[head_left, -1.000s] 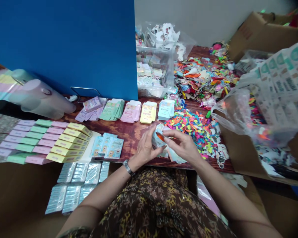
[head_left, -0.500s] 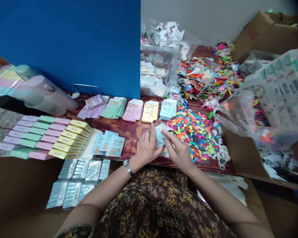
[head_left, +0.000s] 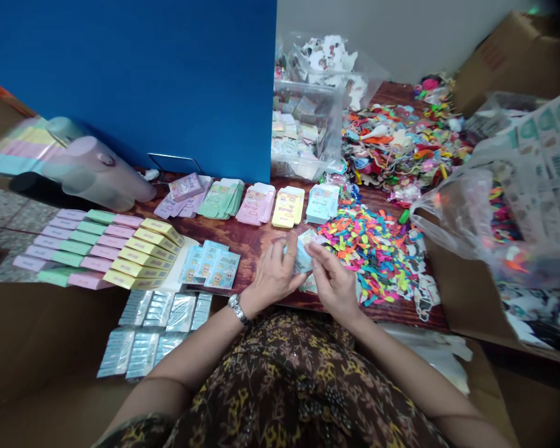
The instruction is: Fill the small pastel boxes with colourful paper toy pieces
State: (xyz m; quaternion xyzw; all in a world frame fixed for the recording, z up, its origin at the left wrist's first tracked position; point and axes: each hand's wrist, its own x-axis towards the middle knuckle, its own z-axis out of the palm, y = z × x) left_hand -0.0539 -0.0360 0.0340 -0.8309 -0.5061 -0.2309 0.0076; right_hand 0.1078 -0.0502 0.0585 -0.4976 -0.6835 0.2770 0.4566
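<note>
Between my two hands is a light blue packet (head_left: 302,256), just in front of the flat stacks of small boxes. My left hand (head_left: 276,269), with a watch on its wrist, is at the packet's left side, its fingers and thumb around that edge. My right hand (head_left: 332,279) pinches the packet's upper right part between thumb and fingers. Left of my hands, several light blue boxes (head_left: 221,270) lie overlapping at the table's front edge. Close to my right hand is a heap of small bright-coloured pieces (head_left: 373,249).
Rows of filled pastel boxes (head_left: 142,258) stand at the left. Behind are flat stacks (head_left: 287,206), a blue panel (head_left: 168,81) and a clear bin (head_left: 308,130). A cardboard box (head_left: 471,280) with plastic bags stands right. Wrapped blue packs (head_left: 142,351) lie below the table edge.
The whole view has shifted slightly, so the table's things appear a little further right. Both hands remain at the light blue packet, nearly in the same pose.
</note>
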